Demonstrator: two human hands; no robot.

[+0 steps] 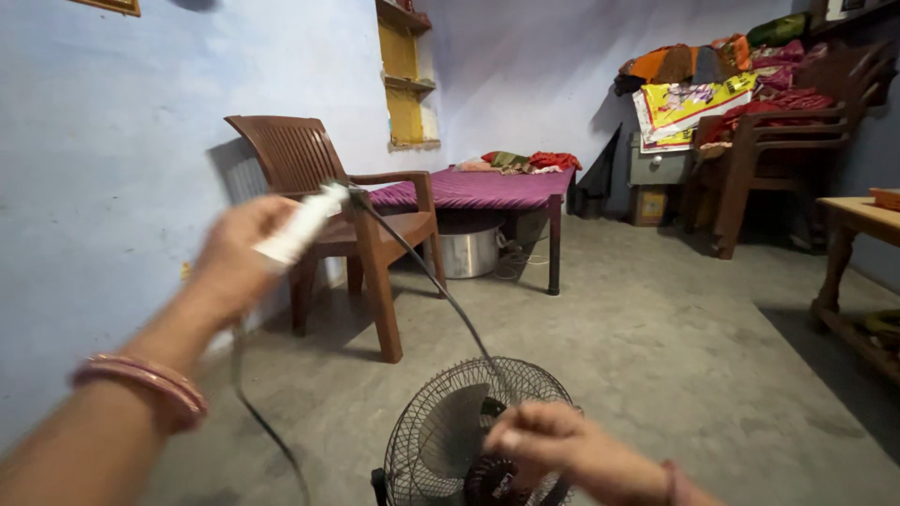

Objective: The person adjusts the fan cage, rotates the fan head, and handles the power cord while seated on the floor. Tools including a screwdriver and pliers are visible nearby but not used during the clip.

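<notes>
Holding the white plug up in my left hand, I see the fingers closed around its body, and the picture is blurred there, so I cannot tell how firm the grip is. The black cord leaves the plug at its upper end, at about 1 o'clock from the hand, and runs down toward 5 o'clock until it meets the table fan at the bottom of the view. A second part of the cord hangs below my left wrist and falls toward 6 o'clock.

My right hand is closed on the wire guard of the fan, at its right side, with the fingers bent over the top wires. The fan stands on the grey concrete floor, directly at 6 o'clock from the brown plastic chair.

In my judgement, the good way here is to keep the right hand steady on the guard so the fan does not tip while the cord is lifted. I would hold the plug by its body, not by the cord, and keep the cord free of the guard wires, because it passes very near them. The loop under the left wrist could catch on the chair leg, so I would keep it away from there.

At 12 o'clock stands a bed with a purple cover, and a steel pot is under it.
</notes>
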